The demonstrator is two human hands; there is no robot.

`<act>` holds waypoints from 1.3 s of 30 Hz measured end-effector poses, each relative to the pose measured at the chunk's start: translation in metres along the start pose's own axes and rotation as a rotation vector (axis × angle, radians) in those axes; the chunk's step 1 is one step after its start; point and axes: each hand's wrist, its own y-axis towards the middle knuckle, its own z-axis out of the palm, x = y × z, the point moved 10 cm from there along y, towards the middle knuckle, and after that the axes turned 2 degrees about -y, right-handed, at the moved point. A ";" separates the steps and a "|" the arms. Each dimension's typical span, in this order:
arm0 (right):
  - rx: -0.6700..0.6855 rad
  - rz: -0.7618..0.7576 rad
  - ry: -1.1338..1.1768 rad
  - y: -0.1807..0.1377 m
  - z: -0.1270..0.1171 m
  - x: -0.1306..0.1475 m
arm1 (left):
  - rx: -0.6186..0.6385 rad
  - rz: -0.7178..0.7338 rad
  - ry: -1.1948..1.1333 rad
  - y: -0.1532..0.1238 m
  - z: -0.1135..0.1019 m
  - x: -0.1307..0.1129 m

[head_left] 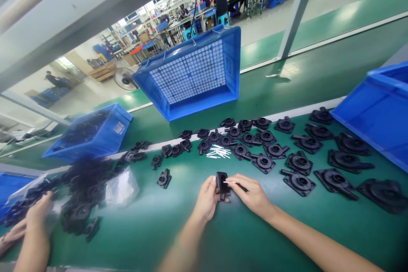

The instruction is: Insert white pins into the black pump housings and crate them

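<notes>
My left hand (pixel 208 197) grips a black plastic pump housing (pixel 220 182) upright over the green table, with its open side turned to the right. Between thumb and fingers of my right hand (pixel 250 191) is a thin white pin (pixel 228 182), its tip at the housing's opening; how deep it sits I cannot tell. Just beyond my hands lies a small pile of white pins (pixel 218 151). Many similar black housings (pixel 264 161) are spread behind and to the right of it. One housing (pixel 164 178) lies alone to the left of my hands.
A blue crate (pixel 204 102) stands tilted on its side at the back. Another blue crate (pixel 379 106) is at the right, and one filled with dark parts (pixel 92 129) at the left. A co-worker's hand (pixel 40 210) works beside a heap of black housings (pixel 83 195) and a clear plastic bag (pixel 121 188).
</notes>
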 end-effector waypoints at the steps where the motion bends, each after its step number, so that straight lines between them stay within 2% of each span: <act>1: 0.009 0.011 0.001 0.000 0.001 -0.001 | -0.003 0.019 0.024 0.000 -0.002 -0.004; 4: 0.002 0.072 0.004 0.002 -0.001 -0.009 | -0.069 0.173 0.167 -0.002 -0.014 -0.028; 10: -0.087 0.207 0.028 0.005 -0.015 -0.029 | -0.342 0.613 0.347 -0.026 -0.052 -0.091; 13: -0.102 0.235 0.035 0.005 -0.017 -0.034 | -0.477 0.819 0.561 -0.045 -0.054 -0.112; 15: -0.102 0.246 0.032 0.006 -0.018 -0.036 | -0.420 0.772 0.771 -0.037 -0.042 -0.108; 18: -0.078 0.263 0.025 0.006 -0.015 -0.036 | -0.256 0.574 0.947 -0.017 -0.027 -0.086; 20: -0.065 0.261 0.017 0.006 -0.014 -0.035 | -0.232 0.557 0.926 -0.016 -0.024 -0.081; 24: -0.080 0.249 -0.004 0.004 -0.015 -0.041 | -0.327 0.724 0.798 -0.031 -0.030 -0.089; 25: -0.082 0.248 -0.007 0.004 -0.015 -0.045 | -0.335 0.729 0.794 -0.031 -0.030 -0.089; 30: -0.023 0.221 -0.018 0.004 -0.006 -0.054 | -0.222 0.484 0.890 -0.014 -0.016 -0.071; 33: 0.048 0.182 -0.043 0.002 0.002 -0.046 | -0.234 0.451 0.871 -0.014 -0.012 -0.067; 36: 0.126 0.087 -0.091 -0.003 0.013 -0.031 | -0.260 0.397 0.761 -0.009 -0.019 -0.053; 39: 0.172 0.029 -0.118 -0.008 0.024 -0.023 | -0.241 0.319 0.571 0.004 -0.030 -0.029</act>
